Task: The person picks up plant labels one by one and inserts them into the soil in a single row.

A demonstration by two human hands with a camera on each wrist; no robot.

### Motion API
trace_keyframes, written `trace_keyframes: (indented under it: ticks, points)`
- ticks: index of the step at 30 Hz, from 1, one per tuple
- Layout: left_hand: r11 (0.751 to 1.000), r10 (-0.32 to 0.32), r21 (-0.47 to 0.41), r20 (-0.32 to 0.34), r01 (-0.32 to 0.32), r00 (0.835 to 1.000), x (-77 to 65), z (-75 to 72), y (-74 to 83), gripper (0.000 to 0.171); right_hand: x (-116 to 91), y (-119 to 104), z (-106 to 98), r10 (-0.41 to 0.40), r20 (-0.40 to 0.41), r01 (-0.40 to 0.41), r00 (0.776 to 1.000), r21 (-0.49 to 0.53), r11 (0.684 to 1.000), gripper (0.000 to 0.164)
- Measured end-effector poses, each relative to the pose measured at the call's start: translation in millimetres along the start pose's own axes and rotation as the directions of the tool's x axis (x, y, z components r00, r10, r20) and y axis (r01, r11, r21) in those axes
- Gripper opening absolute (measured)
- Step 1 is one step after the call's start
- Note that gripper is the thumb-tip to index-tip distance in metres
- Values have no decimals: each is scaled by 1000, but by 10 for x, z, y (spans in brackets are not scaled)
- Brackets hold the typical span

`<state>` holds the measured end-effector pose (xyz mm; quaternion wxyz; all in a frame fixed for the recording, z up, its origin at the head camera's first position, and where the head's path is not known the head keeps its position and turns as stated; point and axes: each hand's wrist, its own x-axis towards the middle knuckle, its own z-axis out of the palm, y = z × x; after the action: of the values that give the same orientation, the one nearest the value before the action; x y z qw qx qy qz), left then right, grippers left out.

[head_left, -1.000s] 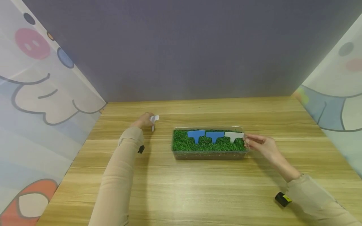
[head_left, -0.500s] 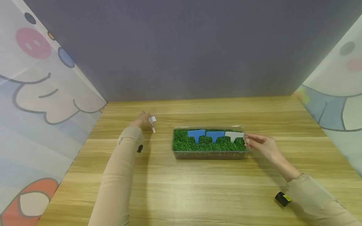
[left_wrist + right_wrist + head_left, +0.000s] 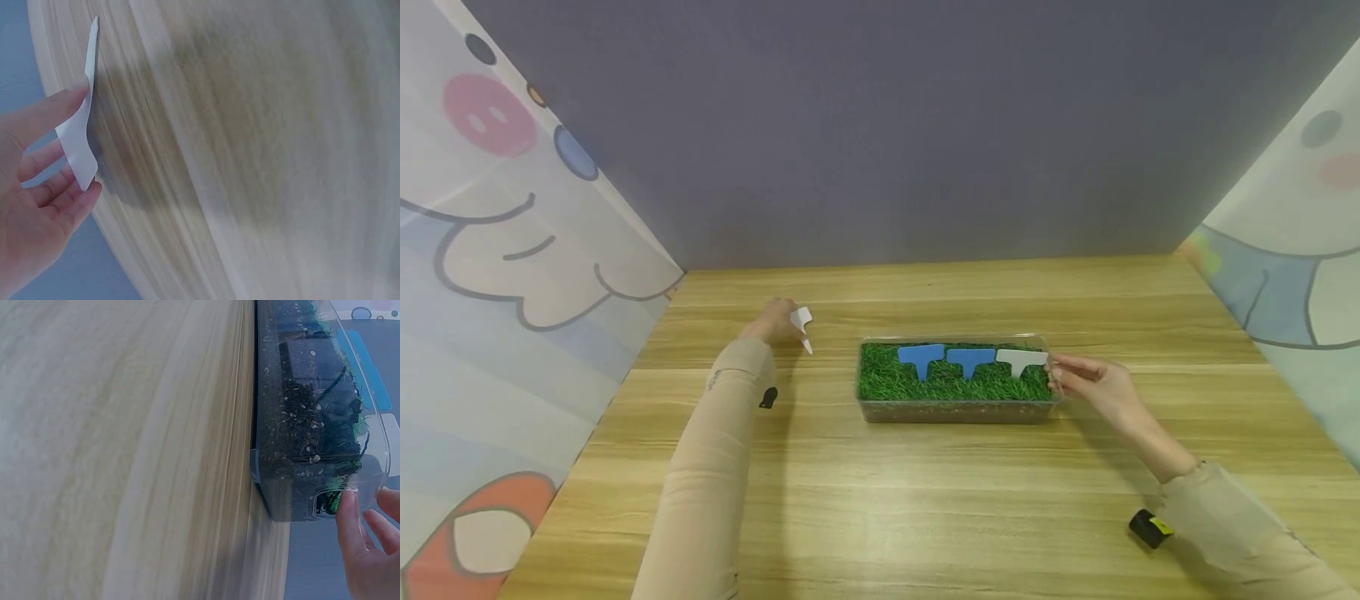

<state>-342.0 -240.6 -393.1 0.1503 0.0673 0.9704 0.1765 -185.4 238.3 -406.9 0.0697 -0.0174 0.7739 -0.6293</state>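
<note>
My left hand (image 3: 772, 321) pinches a white T-shaped plant label (image 3: 78, 134) between thumb and fingers, its pointed stem angled toward the table in the head view. It stays left of a clear plastic planter box (image 3: 955, 412) filled with dark soil and topped with green grass. Two blue T-shaped labels (image 3: 920, 358) and one white label (image 3: 1021, 360) stand in a row in the grass. At the box's right end, my right hand (image 3: 1097, 387) grips the rim with thumb and fingertips, as the right wrist view shows beside a moulded recess in the end wall.
The box stands on a wood-grain table (image 3: 887, 500) that meets a grey back panel (image 3: 925, 133). Cartoon-printed sheets (image 3: 512, 250) flank the left and right sides. A black object with a yellow label (image 3: 1150, 529) is next to the right sleeve.
The left hand has drawn slightly left, and the white label in it has tilted, its stem tip swinging right. The right hand, box and standing labels have kept their places.
</note>
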Motion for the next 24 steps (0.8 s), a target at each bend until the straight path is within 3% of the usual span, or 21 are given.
trace_keyframes:
  ticks: [4,9,12,13,14,15,18,21,22,24]
  points:
    - [1000,28,-6,-16,-28,999,20,12,-53,55,-18,-64,34,30,-12,-30,999,-14,999,61]
    - [992,54,-109,-54,-60,997,144,87,-248,61,106,232,-54,19,-15,-18,1000,62,998,74]
    - [983,58,-169,-72,-69,996,159,99,-320,62,112,246,-63,8,-4,-7,1000,77,997,70]
    - [984,27,-175,-53,-36,998,159,85,-312,63,101,214,-52,16,-10,-16,1000,74,997,68]
    - [983,33,-177,-65,-44,997,172,84,-330,62,85,173,-39,24,-14,-23,1000,71,997,65]
    - [976,74,-197,-105,-94,992,233,112,-409,58,64,119,-25,22,-8,-21,1000,58,998,62]
    - [981,62,-174,-122,-83,991,237,77,-379,52,-4,-54,31,25,-10,-25,1000,9,1000,54]
    - [981,51,-182,-124,-73,991,106,3,-232,43,-58,-190,73,14,2,-14,1000,-27,1000,51]
    - [985,10,-171,-91,-25,996,-3,-56,-107,41,-67,-217,83,21,-3,-21,1000,-28,999,50]
    - [982,13,-188,-91,-30,996,-75,-85,-37,38,-79,-255,96,27,-2,-27,1000,-26,999,50]
